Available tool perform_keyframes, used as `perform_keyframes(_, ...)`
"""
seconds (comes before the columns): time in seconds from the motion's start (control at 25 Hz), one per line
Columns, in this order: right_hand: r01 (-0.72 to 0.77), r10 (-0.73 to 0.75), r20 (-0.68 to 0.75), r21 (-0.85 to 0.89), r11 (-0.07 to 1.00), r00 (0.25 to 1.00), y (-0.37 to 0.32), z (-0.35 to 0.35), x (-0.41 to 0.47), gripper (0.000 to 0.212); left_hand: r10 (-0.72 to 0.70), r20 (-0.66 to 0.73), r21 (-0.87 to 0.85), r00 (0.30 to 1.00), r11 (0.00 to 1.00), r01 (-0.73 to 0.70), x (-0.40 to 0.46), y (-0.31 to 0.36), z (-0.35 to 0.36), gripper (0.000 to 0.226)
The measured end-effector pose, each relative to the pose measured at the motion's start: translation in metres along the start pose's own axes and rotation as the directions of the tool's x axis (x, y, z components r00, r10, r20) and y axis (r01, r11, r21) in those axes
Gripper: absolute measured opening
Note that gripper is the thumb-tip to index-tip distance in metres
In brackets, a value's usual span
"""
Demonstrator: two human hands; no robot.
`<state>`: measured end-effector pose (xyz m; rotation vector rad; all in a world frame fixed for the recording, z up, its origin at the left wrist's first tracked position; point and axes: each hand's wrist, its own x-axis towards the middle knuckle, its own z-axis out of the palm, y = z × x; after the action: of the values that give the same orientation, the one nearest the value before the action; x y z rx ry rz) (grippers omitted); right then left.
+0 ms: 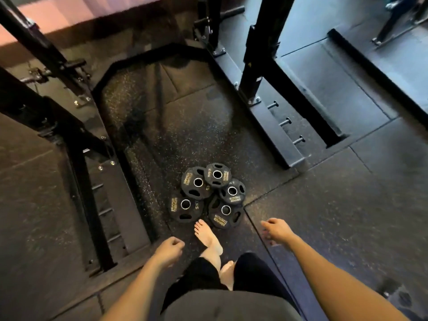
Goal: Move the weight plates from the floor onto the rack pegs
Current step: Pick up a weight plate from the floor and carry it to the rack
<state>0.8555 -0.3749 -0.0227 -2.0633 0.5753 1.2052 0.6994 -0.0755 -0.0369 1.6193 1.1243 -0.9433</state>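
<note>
All 5 weight plates (206, 195) remain floored; your left hand (169, 250) and right hand (276, 230) hang loosely curled, grasping nothing.

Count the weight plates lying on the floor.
5, piled by the bare foot: far, upper left, right, near left, near right. More may hide underneath.

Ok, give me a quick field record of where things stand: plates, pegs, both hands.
plates: five black weight plates in an overlapping pile on the floor
plate position: just ahead of the bare foot
pegs: three short pegs on the right rack base, all bare
pegs loaded: none visible
left hand: loosely curled, holding nothing
right hand: relaxed, holding nothing
task state: no plate lifted yet
</note>
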Motion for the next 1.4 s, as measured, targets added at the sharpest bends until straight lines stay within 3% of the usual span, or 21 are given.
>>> perform_keyframes(0.16, 0.039, -0.039, 0.037, -0.022, 0.999, 0.999, -0.088, -0.015, 0.088, 0.023, -0.028, 0.024, -0.118, 0.999, 0.992, 0.031, 0.062, 0.062, 0.004, 0.015)
perform_keyframes(0.32, 0.078, -0.071, 0.078, -0.087, 0.993, 0.994, -0.143, -0.003, 0.233, 0.021, -0.15, 0.035, -0.269, 0.988, 0.951, 0.154, 0.166, 0.102, 0.036, 0.017)
perform_keyframes(0.56, 0.118, -0.091, 0.156, -0.174, 0.978, 0.984, -0.145, 0.051, 0.479, 0.033, -0.261, 0.019, -0.524, 0.965, 0.82, 0.232, 0.358, 0.133, 0.115, 0.01)
perform_keyframes(0.8, 0.16, -0.158, 0.031, -0.316, 0.935, 0.987, -0.148, 0.099, 0.648, 0.045, -0.305, 0.067, -0.697, 0.95, 0.667, 0.263, 0.54, 0.149, 0.19, 0.023)
perform_keyframes(0.92, 0.104, -0.082, 0.082, -0.326, 0.94, 0.993, -0.138, 0.121, 0.682, 0.054, -0.321, 0.069, -0.744, 0.944, 0.614, 0.263, 0.58, 0.155, 0.211, 0.02)
perform_keyframes(1.08, -0.011, 0.023, 0.149, -0.081, 0.997, 0.989, -0.129, 0.141, 0.69, 0.04, -0.38, -0.034, -0.866, 0.924, 0.473, 0.162, 0.597, 0.158, 0.232, 0.025)
perform_keyframes(1.2, -0.068, 0.063, 0.175, 0.026, 0.997, 0.983, -0.119, 0.139, 0.677, 0.042, -0.373, -0.13, -0.925, 0.919, 0.379, 0.023, 0.587, 0.165, 0.22, 0.028)
perform_keyframes(1.28, -0.119, 0.1, 0.207, 0.083, 0.989, 0.973, -0.118, 0.13, 0.646, 0.036, -0.318, -0.17, -0.915, 0.933, 0.402, -0.03, 0.565, 0.167, 0.195, 0.021)
perform_keyframes(1.4, -0.152, 0.106, 0.234, 0.188, 0.97, 0.966, -0.125, 0.109, 0.575, 0.024, -0.195, -0.207, -0.84, 0.959, 0.537, -0.072, 0.507, 0.173, 0.148, 0.022)
